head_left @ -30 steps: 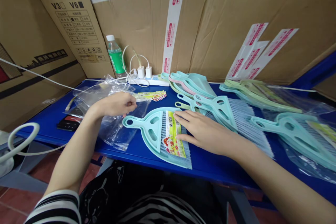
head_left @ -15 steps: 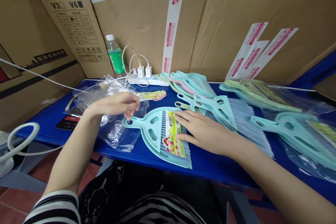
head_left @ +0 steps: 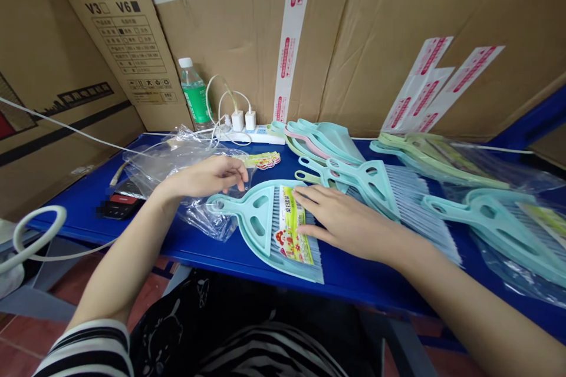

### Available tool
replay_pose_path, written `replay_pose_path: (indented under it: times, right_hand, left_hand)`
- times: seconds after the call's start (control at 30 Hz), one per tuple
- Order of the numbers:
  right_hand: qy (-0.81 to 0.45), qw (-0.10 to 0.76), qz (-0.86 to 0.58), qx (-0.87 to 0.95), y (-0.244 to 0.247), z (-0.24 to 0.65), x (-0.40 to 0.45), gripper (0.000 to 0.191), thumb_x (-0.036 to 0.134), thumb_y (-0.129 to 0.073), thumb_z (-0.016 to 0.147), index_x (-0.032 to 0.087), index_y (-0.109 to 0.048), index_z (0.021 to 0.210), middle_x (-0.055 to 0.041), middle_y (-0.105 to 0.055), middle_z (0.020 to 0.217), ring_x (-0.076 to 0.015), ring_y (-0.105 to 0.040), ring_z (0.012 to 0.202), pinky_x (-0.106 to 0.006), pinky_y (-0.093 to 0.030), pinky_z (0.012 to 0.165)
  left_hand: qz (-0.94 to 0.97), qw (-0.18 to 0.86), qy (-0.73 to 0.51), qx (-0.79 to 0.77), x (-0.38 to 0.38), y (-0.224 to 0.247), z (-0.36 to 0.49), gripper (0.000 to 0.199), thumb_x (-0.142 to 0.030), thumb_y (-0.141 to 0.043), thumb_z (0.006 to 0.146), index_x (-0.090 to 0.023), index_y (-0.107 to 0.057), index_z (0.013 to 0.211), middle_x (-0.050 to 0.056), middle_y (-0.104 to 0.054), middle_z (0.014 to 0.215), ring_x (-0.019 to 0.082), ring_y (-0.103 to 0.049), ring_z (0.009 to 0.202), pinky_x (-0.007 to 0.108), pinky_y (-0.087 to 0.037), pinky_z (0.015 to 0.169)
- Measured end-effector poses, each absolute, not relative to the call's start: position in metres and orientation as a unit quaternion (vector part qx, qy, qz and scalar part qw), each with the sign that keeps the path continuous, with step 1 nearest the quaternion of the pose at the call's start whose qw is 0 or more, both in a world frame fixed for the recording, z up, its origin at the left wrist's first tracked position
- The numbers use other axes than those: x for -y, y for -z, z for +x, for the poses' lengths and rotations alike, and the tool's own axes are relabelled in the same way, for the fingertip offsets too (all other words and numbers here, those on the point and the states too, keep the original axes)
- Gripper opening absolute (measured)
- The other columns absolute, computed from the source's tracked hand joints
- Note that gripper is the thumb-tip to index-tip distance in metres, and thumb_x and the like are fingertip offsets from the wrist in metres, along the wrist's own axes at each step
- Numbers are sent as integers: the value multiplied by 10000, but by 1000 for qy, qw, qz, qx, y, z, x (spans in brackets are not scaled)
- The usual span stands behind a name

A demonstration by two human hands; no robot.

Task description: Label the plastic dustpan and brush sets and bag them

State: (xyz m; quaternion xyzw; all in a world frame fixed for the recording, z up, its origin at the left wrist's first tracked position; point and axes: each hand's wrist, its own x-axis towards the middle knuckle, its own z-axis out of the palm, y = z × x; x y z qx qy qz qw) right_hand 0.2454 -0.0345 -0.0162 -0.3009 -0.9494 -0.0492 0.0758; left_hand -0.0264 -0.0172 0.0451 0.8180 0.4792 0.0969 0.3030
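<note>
A light-blue dustpan [head_left: 247, 197] lies near the table's front edge with a matching brush on top. Across the bristles is a yellow-green printed card [head_left: 294, 230]. My right hand [head_left: 342, 218] rests palm down on the card's upper right part, fingers extended. Left of it, my left hand [head_left: 221, 175] is above the dustpan's handle, its fingers curled in and closed on the edge of a clear plastic bag [head_left: 206, 218]; the grip itself is partly hidden. Part of the bag lies by the handle. More printed cards [head_left: 264, 160] lie fanned out behind my left hand.
Several brushes [head_left: 380, 188] and dustpans [head_left: 336, 141] lie behind and right, with bagged sets [head_left: 499, 224] at far right. A power strip [head_left: 265, 138] with chargers and a green-labelled bottle [head_left: 194, 94] stand against cardboard boxes [head_left: 247, 35]. A phone [head_left: 121, 206] lies left.
My left hand has moved slightly right and away from the handle's end. The plastic bag has shifted up and right, showing more of the phone. My right hand has stayed put.
</note>
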Motion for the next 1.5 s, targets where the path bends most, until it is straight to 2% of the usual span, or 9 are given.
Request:
replay_pose_path:
  times: [0.13, 0.4, 0.57, 0.83, 1.03, 1.23, 1.5]
  right_hand:
    - [50, 74, -298, 950, 17, 246, 34, 562, 475, -397, 977, 58, -579, 1305, -204, -620, 1302, -333, -596, 1169, -483, -516, 945]
    - [58, 56, -306, 949, 15, 245, 35, 572, 459, -457, 962, 25, -557, 1321, -217, -609, 1316, -333, -586, 1188, -461, -510, 966]
    - [56, 61, -303, 949, 15, 245, 34, 567, 450, -452, 965, 16, -559, 1314, -219, -611, 1312, -331, -592, 1178, -458, -511, 962]
    - [59, 76, -299, 949, 17, 246, 35, 566, 458, -394, 981, 34, -563, 1315, -209, -625, 1295, -330, -596, 1169, -487, -521, 940]
    - [53, 71, -300, 950, 17, 245, 34, 567, 455, -403, 977, 32, -559, 1321, -217, -612, 1312, -335, -588, 1185, -490, -515, 955]
    - [51, 64, -303, 949, 15, 245, 35, 549, 450, -410, 975, 56, -564, 1325, -202, -612, 1319, -329, -587, 1189, -479, -514, 961]
    - [30, 55, -313, 948, 13, 245, 36, 551, 446, -468, 960, 87, -522, 1374, -190, -595, 1339, -326, -565, 1217, -484, -503, 977]
  left_hand:
    - [838, 299, -80, -449, 16, -45, -28, 180, -262, -453, 859, -166, -606, 853, 27, -695, 798, 106, -598, 682, 208, -462, 614]
    - [854, 282, -49, -434, 18, -49, -34, 168, -211, -446, 835, -167, -589, 760, 12, -664, 742, 92, -559, 605, 195, -435, 555]
    - [836, 353, -67, -414, 19, -48, -32, 156, -219, -451, 850, -167, -583, 785, 14, -641, 754, 101, -574, 607, 211, -480, 563]
    - [829, 413, -132, -353, 18, -42, -22, 137, -246, -474, 890, -168, -586, 879, 32, -678, 822, 83, -560, 622, 211, -462, 591]
    - [865, 344, -96, -354, 18, -39, -21, 176, -219, -461, 914, -166, -628, 930, 32, -689, 874, 95, -558, 693, 215, -446, 637]
    - [900, 281, -65, -327, 19, -43, -26, 182, -200, -466, 921, -167, -643, 940, 46, -705, 916, 128, -619, 802, 241, -462, 718]
    - [904, 262, -64, -332, 18, -45, -33, 179, -229, -514, 912, -186, -616, 1053, 49, -705, 956, 132, -640, 822, 238, -473, 706]
